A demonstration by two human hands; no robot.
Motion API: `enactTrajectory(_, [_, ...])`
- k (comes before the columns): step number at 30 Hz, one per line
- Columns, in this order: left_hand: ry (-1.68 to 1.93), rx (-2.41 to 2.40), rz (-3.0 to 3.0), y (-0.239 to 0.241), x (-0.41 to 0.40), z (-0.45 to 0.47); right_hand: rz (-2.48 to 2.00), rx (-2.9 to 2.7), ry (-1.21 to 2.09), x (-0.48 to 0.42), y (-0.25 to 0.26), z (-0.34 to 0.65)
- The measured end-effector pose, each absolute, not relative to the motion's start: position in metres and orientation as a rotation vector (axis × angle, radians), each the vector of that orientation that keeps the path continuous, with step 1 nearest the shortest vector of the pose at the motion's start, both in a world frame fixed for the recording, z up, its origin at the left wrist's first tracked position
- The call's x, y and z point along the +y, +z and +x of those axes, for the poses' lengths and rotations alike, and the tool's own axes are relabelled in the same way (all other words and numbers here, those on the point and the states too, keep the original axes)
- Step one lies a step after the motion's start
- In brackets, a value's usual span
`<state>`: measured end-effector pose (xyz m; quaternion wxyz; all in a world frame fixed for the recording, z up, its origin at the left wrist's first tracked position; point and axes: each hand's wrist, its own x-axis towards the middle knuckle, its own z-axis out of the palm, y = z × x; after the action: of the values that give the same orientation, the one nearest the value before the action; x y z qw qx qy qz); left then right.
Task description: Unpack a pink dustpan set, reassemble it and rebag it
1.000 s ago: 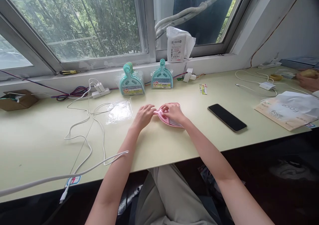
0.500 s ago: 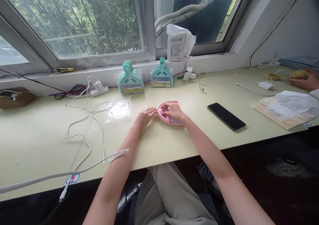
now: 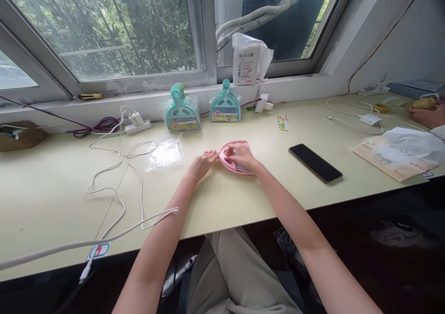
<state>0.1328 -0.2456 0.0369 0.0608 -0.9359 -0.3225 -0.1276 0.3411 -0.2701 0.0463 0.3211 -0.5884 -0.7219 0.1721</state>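
A small pink dustpan with a brush point(image 3: 233, 163) lies flat on the pale desk point(image 3: 243, 202) in front of me. My right hand point(image 3: 240, 155) rests on top of it, fingers curled and pressing on the brush. At the pan's handle end, on the left, my left hand point(image 3: 202, 162) pinches the handle with its fingertips. An empty clear plastic bag point(image 3: 165, 153) lies just left of my left hand. Two teal dustpan sets in clear bags point(image 3: 182, 110) point(image 3: 225, 104) stand against the window ledge behind.
A black phone point(image 3: 314, 163) lies to the right. White cables point(image 3: 118, 184) and a charger point(image 3: 137, 124) spread over the left. A white packet point(image 3: 248, 60) sits on the sill. At far right lie a white "Face" bag point(image 3: 403, 151) and another person's hand point(image 3: 426, 114). A cardboard box point(image 3: 21, 137) stands far left.
My hands shifted slightly on the pink dustpan; the left fingers moved from over the handle to its tip. The other person's hand at far right moved a little.
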Motion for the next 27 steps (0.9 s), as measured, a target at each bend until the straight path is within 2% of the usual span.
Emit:
enactTrajectory(16, [-0.362,-1.022,-2.819,0.036,-0.248,0.143,-1.638,-1.976,0.383,-0.269,0.052,0.341])
enactTrajectory(27, [-0.167,-1.001,-2.727,0.047,-0.258,0.152,-1.694,-2.01,0.358,-0.268,0.056,0.341])
